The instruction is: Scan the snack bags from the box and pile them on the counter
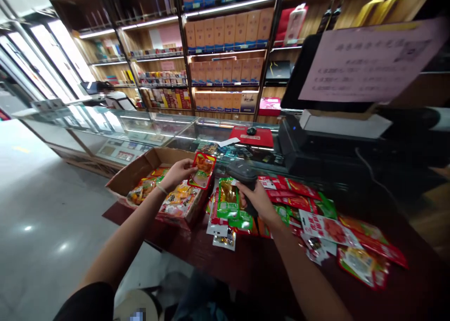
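My left hand (180, 173) grips the edge of a red-bordered snack packet (203, 170), holding it up over the right side of an open cardboard box (121, 182). More snack packets (179, 197) lie inside that box. In my right hand (258, 199) is a black handheld barcode scanner (243, 172), its head pointing up and to the left. Beneath the scanner, a green and gold packet (228, 197) rests on a pile. Red packets (291, 201) and a white and red packet (328, 228) spread to the right across the dark red tabletop (197, 246).
A glass display counter (158, 124) runs behind the box. On it sits a red mat (262, 136) with a black mouse (251, 130). At right stands a black monitor (298, 72) with a pink paper sheet (365, 68). Boxed goods fill shelves (228, 51) beyond.
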Demonstrator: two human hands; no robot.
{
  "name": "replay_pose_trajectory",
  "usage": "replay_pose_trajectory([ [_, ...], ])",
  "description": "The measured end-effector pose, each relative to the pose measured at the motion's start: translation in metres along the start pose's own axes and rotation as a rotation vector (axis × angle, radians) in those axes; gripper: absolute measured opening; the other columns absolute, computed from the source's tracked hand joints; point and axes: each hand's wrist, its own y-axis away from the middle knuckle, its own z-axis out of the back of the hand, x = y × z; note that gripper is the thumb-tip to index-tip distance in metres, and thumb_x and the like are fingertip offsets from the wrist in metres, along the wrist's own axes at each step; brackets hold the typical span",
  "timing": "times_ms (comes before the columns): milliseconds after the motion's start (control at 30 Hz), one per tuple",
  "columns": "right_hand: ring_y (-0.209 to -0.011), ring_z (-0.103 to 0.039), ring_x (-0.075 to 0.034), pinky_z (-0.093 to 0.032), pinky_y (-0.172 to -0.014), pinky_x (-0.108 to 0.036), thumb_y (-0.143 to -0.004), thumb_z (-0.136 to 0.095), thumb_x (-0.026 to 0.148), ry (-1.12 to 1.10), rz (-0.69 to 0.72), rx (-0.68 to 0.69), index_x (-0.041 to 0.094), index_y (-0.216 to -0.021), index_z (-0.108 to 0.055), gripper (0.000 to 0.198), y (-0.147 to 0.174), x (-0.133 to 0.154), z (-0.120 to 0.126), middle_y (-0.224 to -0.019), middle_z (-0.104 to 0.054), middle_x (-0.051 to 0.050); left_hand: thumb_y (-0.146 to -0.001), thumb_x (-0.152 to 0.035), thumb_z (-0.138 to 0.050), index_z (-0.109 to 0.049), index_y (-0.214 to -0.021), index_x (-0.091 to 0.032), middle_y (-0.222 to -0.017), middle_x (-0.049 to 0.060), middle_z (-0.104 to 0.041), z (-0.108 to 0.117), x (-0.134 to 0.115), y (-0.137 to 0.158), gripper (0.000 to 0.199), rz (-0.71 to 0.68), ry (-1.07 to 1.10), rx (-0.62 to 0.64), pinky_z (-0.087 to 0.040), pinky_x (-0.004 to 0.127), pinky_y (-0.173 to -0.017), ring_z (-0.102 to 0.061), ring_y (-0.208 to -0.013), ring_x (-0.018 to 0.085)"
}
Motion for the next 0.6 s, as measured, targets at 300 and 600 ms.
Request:
replay_pose_trajectory([
  [300, -0.036, -0.046, -0.008, -0.038, -0.035, -0.020, -0.070, -0.074, 0.049, -0.077, -0.006, -0.183, 0.019, -0.075, -0.052, 0.037, 0.032, -0.005, 0.073, -0.050, -0.051, 0.007, -0.078, -0.027, -0.059, -0.067, -0.096, -0.018, -0.087, 0.004, -0.072, -0.108, -0.004, -0.037, 0.022, -0.220, -0.510, 0.138, -0.051, 0.029, -0.073, -0.067, -0.079, 0.020],
  [600, -0.036, -0.045, -0.008, -0.037, -0.035, -0.020, -0.069, -0.074, 0.051, -0.054, -0.033, -0.221, 0.019, -0.071, -0.052, 0.038, 0.042, -0.005, 0.082, -0.050, -0.051, 0.006, -0.081, -0.024, -0.055, -0.066, -0.111, -0.018, -0.109, 0.007, -0.071, -0.128, 0.000, -0.045, 0.032, -0.277, -0.447, 0.369, -0.051, 0.032, -0.090, -0.066, -0.099, 0.020],
])
